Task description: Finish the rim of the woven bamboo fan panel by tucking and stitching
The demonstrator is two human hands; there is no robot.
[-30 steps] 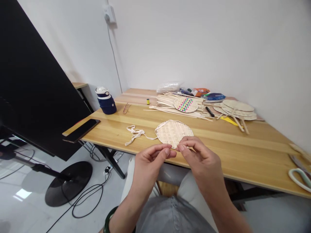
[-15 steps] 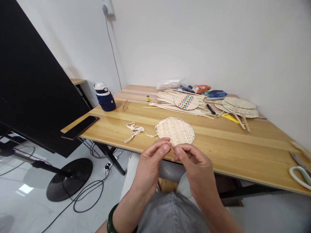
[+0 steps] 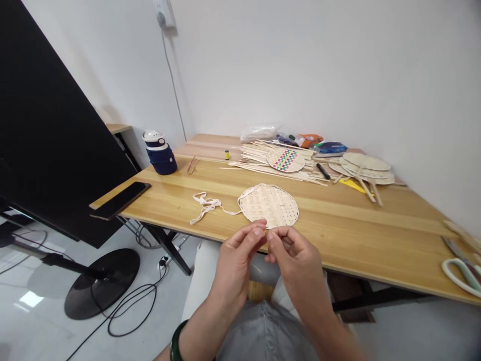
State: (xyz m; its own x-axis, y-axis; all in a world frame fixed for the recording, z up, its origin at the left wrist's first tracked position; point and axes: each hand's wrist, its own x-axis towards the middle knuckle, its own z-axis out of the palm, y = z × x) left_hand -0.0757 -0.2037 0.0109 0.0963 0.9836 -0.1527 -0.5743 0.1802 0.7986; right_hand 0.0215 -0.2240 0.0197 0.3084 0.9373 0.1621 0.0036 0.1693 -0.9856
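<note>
My left hand [image 3: 237, 255] and my right hand [image 3: 291, 253] are held together just in front of the table's near edge, fingertips pinched against each other. What they pinch is too small to make out. Just beyond them a round woven disc [image 3: 269, 205] lies flat on the wooden table [image 3: 376, 225]. A pale ribbon [image 3: 206, 206] trails from the disc's left side. A green bangle [image 3: 176, 341] sits on my left wrist.
Farther back lie a pile of thin strips [image 3: 259, 155], a disc with coloured weave [image 3: 285, 160] and several woven fans [image 3: 366, 168]. A blue-and-white device [image 3: 158, 153], a phone [image 3: 120, 199] and scissors [image 3: 460, 265] are also here. A black screen [image 3: 48, 130] stands left.
Both hands have drawn back from the disc's near edge toward my body and closed tighter together. The view has shifted slightly.
</note>
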